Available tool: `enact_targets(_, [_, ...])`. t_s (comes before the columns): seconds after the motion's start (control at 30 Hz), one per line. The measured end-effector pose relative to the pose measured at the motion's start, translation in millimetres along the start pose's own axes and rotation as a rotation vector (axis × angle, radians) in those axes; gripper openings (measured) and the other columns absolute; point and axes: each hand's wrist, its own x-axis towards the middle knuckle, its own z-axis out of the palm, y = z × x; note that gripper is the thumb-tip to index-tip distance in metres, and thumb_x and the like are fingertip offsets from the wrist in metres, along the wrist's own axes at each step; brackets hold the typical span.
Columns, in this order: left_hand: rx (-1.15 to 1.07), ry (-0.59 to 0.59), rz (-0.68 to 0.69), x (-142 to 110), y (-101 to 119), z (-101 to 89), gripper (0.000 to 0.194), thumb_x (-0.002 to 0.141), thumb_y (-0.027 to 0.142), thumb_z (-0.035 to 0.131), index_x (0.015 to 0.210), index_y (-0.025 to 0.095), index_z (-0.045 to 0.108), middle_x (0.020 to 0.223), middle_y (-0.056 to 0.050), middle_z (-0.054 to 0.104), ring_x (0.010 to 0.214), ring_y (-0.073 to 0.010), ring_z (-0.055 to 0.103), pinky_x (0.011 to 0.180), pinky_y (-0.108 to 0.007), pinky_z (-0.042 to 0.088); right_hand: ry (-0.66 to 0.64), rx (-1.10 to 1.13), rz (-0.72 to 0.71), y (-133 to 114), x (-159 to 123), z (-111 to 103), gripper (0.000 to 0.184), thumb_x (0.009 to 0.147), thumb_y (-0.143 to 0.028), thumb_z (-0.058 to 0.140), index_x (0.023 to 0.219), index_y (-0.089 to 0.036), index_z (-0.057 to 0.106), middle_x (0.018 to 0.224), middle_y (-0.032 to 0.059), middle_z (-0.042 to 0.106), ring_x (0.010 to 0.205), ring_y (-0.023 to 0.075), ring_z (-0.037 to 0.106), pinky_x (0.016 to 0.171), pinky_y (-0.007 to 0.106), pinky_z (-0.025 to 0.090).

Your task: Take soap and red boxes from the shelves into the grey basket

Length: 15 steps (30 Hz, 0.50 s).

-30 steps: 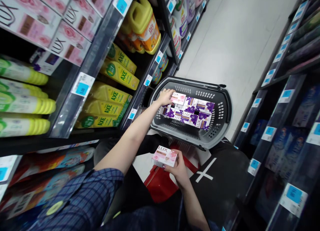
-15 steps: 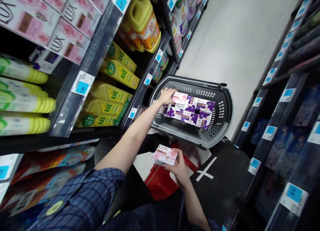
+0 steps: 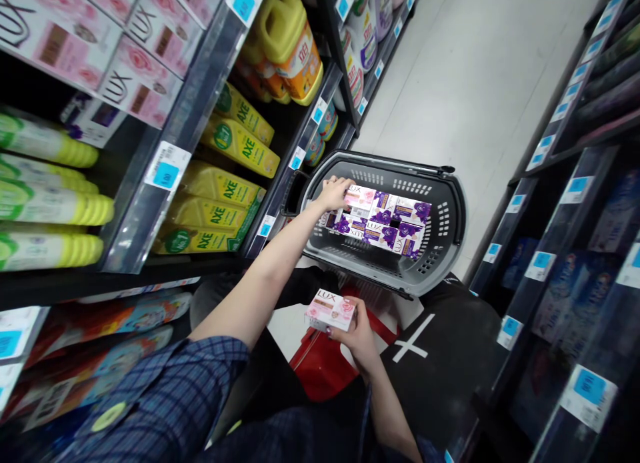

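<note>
My left hand [image 3: 336,193] reaches into the grey shopping basket [image 3: 447,259] and grips the left end of a pink-and-white Lux soap box [image 3: 361,197]. That box lies at the left of several purple-and-white Lux soap boxes [image 3: 383,235] on the basket's bottom. Close to my body, my right hand [image 3: 357,333] is closed around another pink-and-white Lux soap box [image 3: 327,308], its printed face turned up. The fingers of my right hand are partly hidden behind and under this box.
Shelves on the left hold stacked Lux boxes [image 3: 143,83], yellow AXE bottles [image 3: 240,146], yellow jugs [image 3: 293,49] and white bottles with yellow-green caps [image 3: 55,199]. Shelves with price tags [image 3: 587,396] line the right. A red bag [image 3: 320,366] lies between my legs. Pale floor [image 3: 465,69] stretches ahead.
Almost nothing differs. Both hands keep their places on the two pink soap boxes, and the view has shifted very slightly.
</note>
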Motion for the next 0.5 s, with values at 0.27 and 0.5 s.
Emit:
enact_targets(0.27, [-0.016,-0.01,-0.002,1.6,0.7,1.4,0.081,0.056,0.033,0.078,0.131,0.023,0.049,0.128,-0.011,0.052,0.119,-0.0367,0.038,0.097,-0.047,0.028,0.002,0.013,0.013,0.8,0.5,0.6,0.072,0.046,-0.018,0.085,0.104,-0.025,0.042,0.099,0.0008,0.062,0.088,0.0168,0.064,0.08,0.031,0.053])
enact_targets(0.5, [-0.228,0.149,-0.114,-29.9,-2.3,-18.9,0.099,0.055,0.023,0.077,0.144,0.023,0.034,0.145,-0.012,0.039,0.129,-0.0348,0.035,0.103,-0.047,0.03,0.01,-0.046,-0.003,-6.7,0.6,3.8,0.071,0.045,-0.02,0.086,0.102,-0.024,0.044,0.097,0.0004,0.062,0.087,0.0172,0.064,0.079,0.031,0.054])
